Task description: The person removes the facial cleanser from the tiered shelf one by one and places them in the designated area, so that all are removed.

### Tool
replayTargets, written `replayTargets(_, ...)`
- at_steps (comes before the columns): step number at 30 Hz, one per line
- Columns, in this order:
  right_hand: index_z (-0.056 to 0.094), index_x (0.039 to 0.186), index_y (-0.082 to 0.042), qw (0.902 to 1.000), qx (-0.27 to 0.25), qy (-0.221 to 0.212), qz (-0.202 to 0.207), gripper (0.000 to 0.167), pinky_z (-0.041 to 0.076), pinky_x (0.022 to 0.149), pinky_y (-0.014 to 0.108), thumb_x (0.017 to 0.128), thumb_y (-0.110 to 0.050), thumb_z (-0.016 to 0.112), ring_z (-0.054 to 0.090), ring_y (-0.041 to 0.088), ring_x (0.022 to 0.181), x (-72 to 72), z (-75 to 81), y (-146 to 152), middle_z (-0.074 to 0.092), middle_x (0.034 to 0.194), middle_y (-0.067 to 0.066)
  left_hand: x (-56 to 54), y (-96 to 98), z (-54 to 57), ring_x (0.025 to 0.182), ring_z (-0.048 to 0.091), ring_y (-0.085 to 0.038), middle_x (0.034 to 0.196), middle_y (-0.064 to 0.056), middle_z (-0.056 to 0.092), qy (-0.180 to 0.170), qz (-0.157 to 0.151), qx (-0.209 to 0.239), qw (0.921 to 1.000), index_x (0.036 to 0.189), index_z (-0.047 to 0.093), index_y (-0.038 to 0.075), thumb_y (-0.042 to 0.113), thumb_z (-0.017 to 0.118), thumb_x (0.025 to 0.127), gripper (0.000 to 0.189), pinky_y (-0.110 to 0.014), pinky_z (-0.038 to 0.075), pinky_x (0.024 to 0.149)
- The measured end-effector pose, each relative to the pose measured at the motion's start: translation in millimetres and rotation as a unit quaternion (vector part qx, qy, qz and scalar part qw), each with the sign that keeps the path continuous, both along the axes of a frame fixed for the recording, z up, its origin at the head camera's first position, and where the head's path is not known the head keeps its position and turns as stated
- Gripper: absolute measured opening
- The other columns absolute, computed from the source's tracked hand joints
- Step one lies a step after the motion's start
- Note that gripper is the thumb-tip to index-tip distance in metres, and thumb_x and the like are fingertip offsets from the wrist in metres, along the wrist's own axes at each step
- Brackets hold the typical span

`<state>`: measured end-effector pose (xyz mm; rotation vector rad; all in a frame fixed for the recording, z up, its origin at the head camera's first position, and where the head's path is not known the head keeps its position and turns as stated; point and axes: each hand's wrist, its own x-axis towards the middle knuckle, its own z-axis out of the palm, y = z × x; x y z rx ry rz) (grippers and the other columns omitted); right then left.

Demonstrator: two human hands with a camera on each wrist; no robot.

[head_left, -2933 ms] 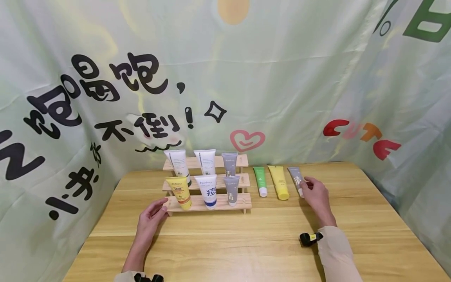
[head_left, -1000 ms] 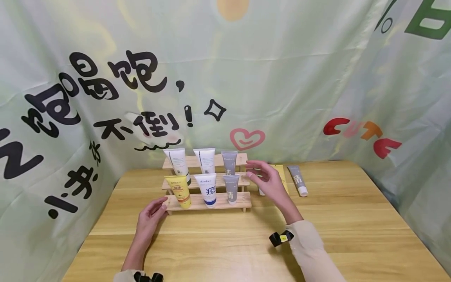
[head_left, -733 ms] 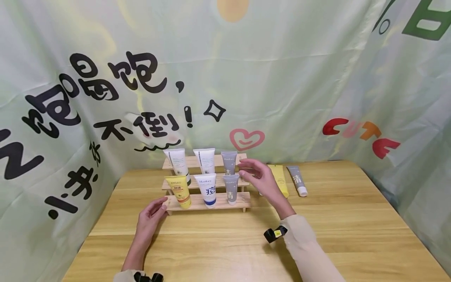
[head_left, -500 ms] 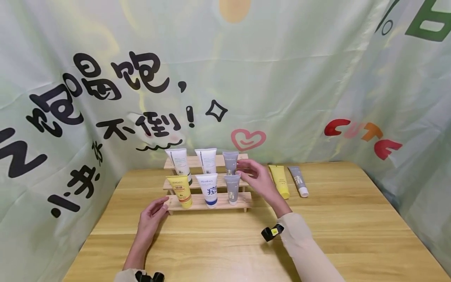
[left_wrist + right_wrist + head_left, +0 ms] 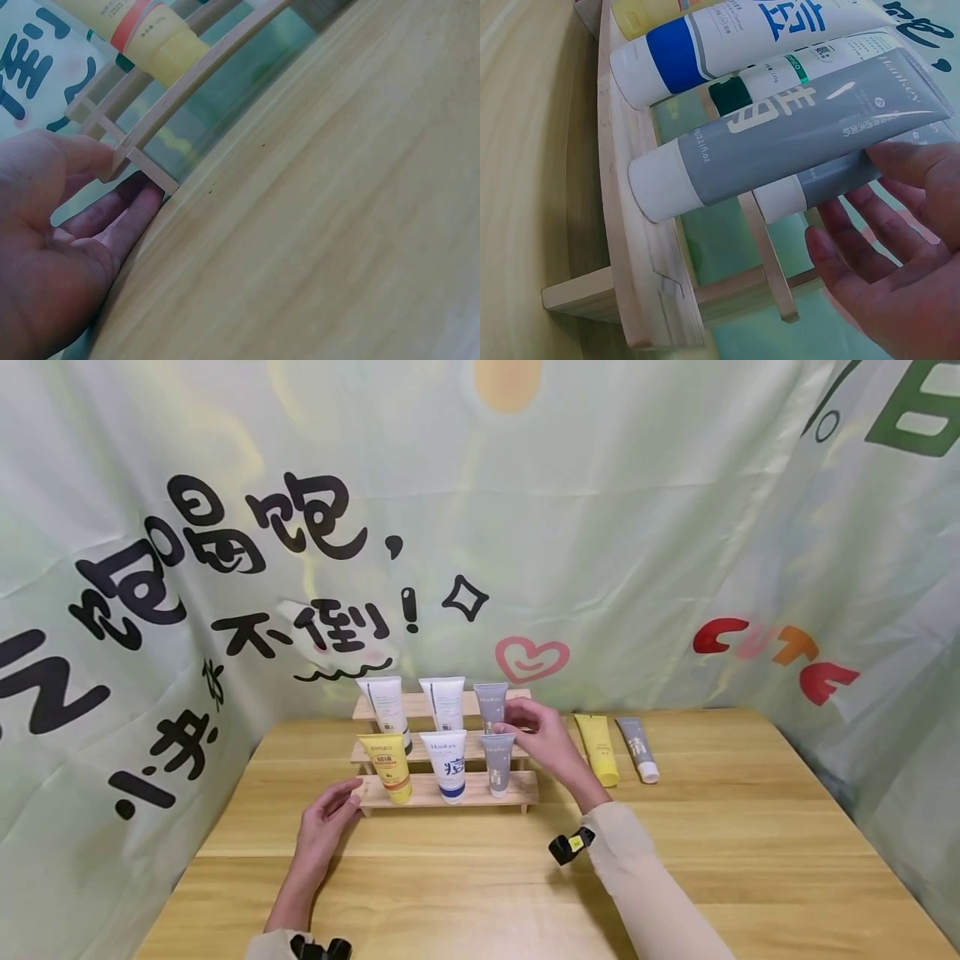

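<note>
A tiered wooden display stand (image 5: 477,792) holds several squeeze tubes, caps down. My left hand (image 5: 322,827) holds its front left end, thumb at the shelf edge and fingers by the leg (image 5: 154,171). My right hand (image 5: 551,745) is at the rear grey tube (image 5: 491,700), thumb in front and fingers curled behind it; the tube still stands on the stand. In the right wrist view, the front grey tube (image 5: 780,131) partly covers this rear tube (image 5: 836,178). Beside the front one stand a white tube with a blue band (image 5: 444,756) and a yellow tube (image 5: 389,768).
Two white tubes (image 5: 384,703) stand at the back left of the stand. A yellow tube (image 5: 598,752) and a grey tube (image 5: 638,750) lie on the wooden table (image 5: 480,893) at the right. A printed curtain (image 5: 615,543) hangs behind.
My right hand has left the grey tube lying at the far right and moved left to the rear grey tube. The green tube is now hidden behind it. My left hand has stayed put.
</note>
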<state>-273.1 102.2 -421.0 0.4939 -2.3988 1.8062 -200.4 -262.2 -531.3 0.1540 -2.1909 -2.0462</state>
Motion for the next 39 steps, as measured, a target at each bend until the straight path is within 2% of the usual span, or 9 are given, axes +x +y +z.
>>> replayTargets(4, 0.068, 0.122, -0.006, 0.9999, -0.008, -0.01, -0.002, 0.028, 0.057, 0.097, 0.042, 0.097, -0.015, 0.074, 0.067, 0.027, 0.108, 0.2, -0.2, 0.8, 0.072, 0.115, 0.011, 0.5, 0.9, -1.6, 0.107, 0.064, -0.007, 0.133, -0.02, 0.06, 0.0, 0.003, 0.003, 1.0, 0.135, 0.061, -0.003, 0.013, 0.066, 0.102, 0.037, -0.023, 0.058, 0.089)
replayTargets(9, 0.063, 0.131, -0.005, 0.9992, -0.038, -0.007, -0.012, 0.034, 0.056, 0.097, 0.038, 0.099, -0.016, 0.071, 0.065, 0.028, 0.112, 1.8, 1.4, 7.2, 0.07, 0.123, 0.014, 1.3, 1.8, -1.7, 0.11, 0.063, -0.006, 0.139, -0.021, 0.057, -0.009, -0.001, 0.004, 0.9999, 0.138, 0.059, -0.002, 0.013, 0.065, 0.103, 0.038, -0.023, 0.058, 0.091)
replayTargets(17, 0.05, 0.14, -0.006, 0.997, -0.073, -0.012, 0.023, 0.039, 0.057, 0.098, 0.045, 0.105, -0.019, 0.061, 0.061, 0.035, 0.117, 9.8, 11.8, 18.3, 0.062, 0.13, 0.022, 1.1, 1.9, 1.0, 0.108, 0.063, -0.005, 0.139, -0.024, 0.057, -0.003, -0.001, 0.003, 1.0, 0.137, 0.06, -0.003, 0.011, 0.065, 0.102, 0.038, -0.022, 0.058, 0.089)
replayTargets(22, 0.045, 0.143, -0.011, 0.995, -0.09, -0.014, 0.04, 0.04, 0.059, 0.092, 0.052, 0.108, -0.026, 0.057, 0.059, 0.038, 0.118, 17.6, 12.3, 26.7, 0.057, 0.133, 0.023, 1.4, 1.7, 0.9, 0.108, 0.062, -0.005, 0.139, -0.023, 0.057, -0.003, -0.002, -0.004, 1.0, 0.137, 0.06, -0.003, 0.012, 0.064, 0.103, 0.038, -0.022, 0.058, 0.089)
replayTargets(26, 0.04, 0.145, -0.015, 0.9938, -0.097, -0.024, 0.049, 0.041, 0.061, 0.088, 0.052, 0.109, -0.03, 0.053, 0.056, 0.039, 0.121, 24.2, 11.1, 33.0, 0.054, 0.135, 0.023, 0.7, 1.2, 0.1, 0.108, 0.062, -0.005, 0.138, -0.024, 0.057, 0.005, -0.003, -0.006, 1.0, 0.137, 0.06, -0.003, 0.013, 0.065, 0.103, 0.038, -0.022, 0.058, 0.088)
replayTargets(30, 0.039, 0.146, -0.018, 0.9957, -0.079, -0.025, 0.041, 0.043, 0.061, 0.088, 0.051, 0.109, -0.035, 0.052, 0.056, 0.038, 0.12, 29.4, 11.0, 37.8, 0.054, 0.135, 0.022, 0.0, 0.5, -1.1, 0.107, 0.063, -0.006, 0.136, -0.022, 0.059, 0.01, 0.001, -0.01, 0.9999, 0.136, 0.061, -0.003, 0.014, 0.066, 0.102, 0.038, -0.022, 0.058, 0.088)
replayTargets(34, 0.039, 0.145, -0.015, 0.9969, -0.071, -0.02, 0.027, 0.042, 0.06, 0.086, 0.051, 0.109, -0.033, 0.051, 0.057, 0.037, 0.118, 32.5, 10.6, 41.5, 0.055, 0.134, 0.023, 0.2, 0.2, -2.3, 0.107, 0.063, -0.006, 0.134, -0.019, 0.06, 0.009, 0.008, -0.015, 0.9998, 0.134, 0.062, -0.003, 0.015, 0.066, 0.102, 0.037, -0.022, 0.058, 0.088)
replayTargets(39, 0.041, 0.144, -0.009, 0.9968, -0.078, -0.019, 0.006, 0.041, 0.059, 0.082, 0.044, 0.109, -0.03, 0.052, 0.057, 0.037, 0.116, 36.5, 10.2, 46.9, 0.055, 0.135, 0.025, 1.1, 0.4, -1.7, 0.108, 0.063, -0.007, 0.136, -0.021, 0.059, 0.01, 0.003, -0.01, 0.9999, 0.135, 0.061, -0.003, 0.014, 0.065, 0.103, 0.037, -0.023, 0.058, 0.089)
